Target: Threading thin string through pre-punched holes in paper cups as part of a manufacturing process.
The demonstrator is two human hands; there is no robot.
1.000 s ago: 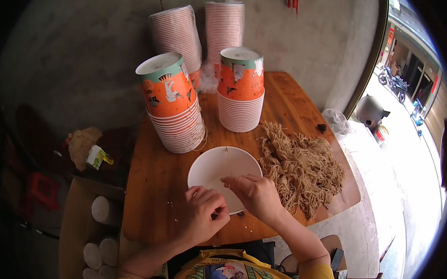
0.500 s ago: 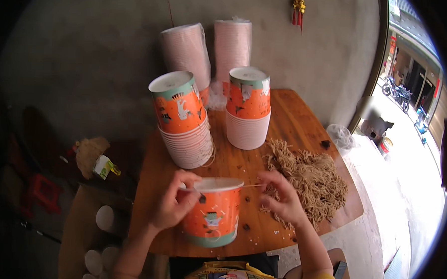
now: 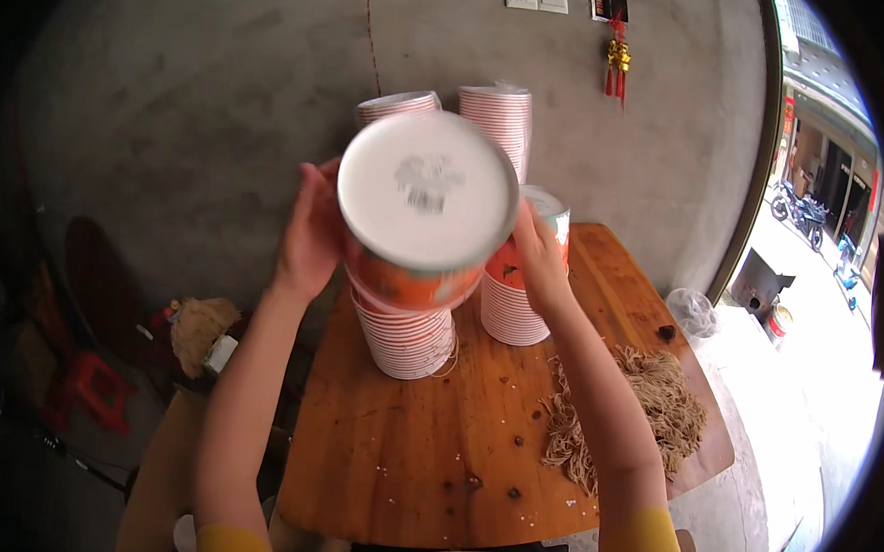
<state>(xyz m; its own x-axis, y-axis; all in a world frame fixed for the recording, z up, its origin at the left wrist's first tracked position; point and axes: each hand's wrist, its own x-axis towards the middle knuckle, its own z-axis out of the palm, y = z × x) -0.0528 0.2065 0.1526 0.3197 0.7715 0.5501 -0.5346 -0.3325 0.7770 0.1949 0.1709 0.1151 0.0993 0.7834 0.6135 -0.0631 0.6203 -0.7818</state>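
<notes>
An orange paper bucket [image 3: 417, 285], turned upside down with its white base facing me, is raised above the table. My left hand [image 3: 313, 236] grips its left side, and my right hand [image 3: 542, 256] grips its right side. Behind and below it stands the left stack of nested buckets [image 3: 404, 345], with a loop of cord at its right. I cannot tell whether the held bucket touches that stack. Partly hidden by my right hand is the right stack of buckets [image 3: 515, 317]. A heap of tan cords [image 3: 668, 409] lies beyond my right forearm.
The wooden table [image 3: 383, 491] bears small white specks. Two tall plastic-wrapped bucket stacks [image 3: 498, 121] stand at the back by the grey wall [image 3: 193, 97]. On the floor at left is a red stool [image 3: 97, 384]. A bright doorway opens at right.
Both hands have lifted the bucket from the table's near side, turned it upside down and carried it forward to the left stack. The view has tilted up.
</notes>
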